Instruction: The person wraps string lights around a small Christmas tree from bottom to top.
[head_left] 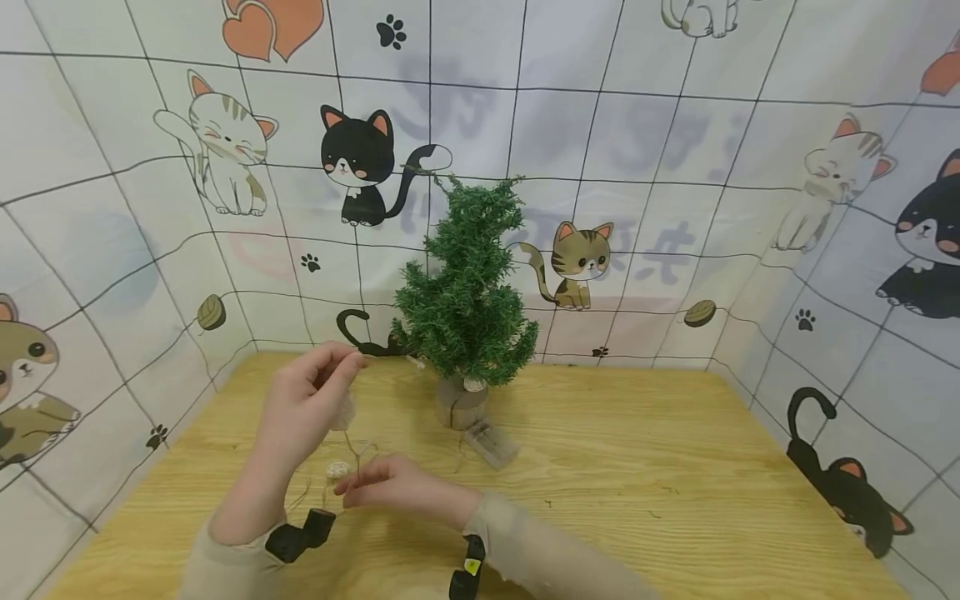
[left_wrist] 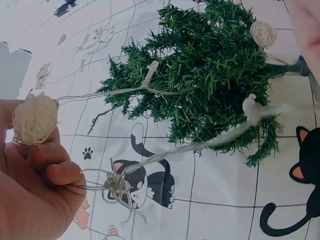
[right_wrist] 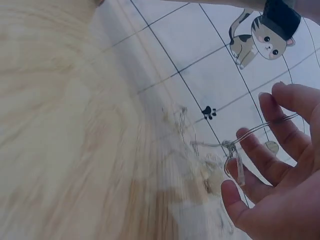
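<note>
A small green artificial Christmas tree (head_left: 468, 283) stands on a wooden table. My left hand (head_left: 303, 404) is raised left of it, pinching the thin wire of a string of lights (left_wrist: 87, 188). A pale woven ball (left_wrist: 35, 119) on that string sits against its fingers. Lower down, my right hand (head_left: 405, 485) has its fingers spread and loosely bent, with the wire (right_wrist: 260, 127) running across them. A tangle in the wire (left_wrist: 116, 185) hangs beside the left fingertips. Another woven ball (left_wrist: 263, 33) lies against the tree.
A clear battery box (head_left: 491, 443) lies on the table (head_left: 637, 467) by the tree's wrapped base (head_left: 461, 403). More wire and a woven ball (head_left: 337, 471) lie near the hands. A cat-patterned cloth (head_left: 480, 125) hangs behind and at both sides.
</note>
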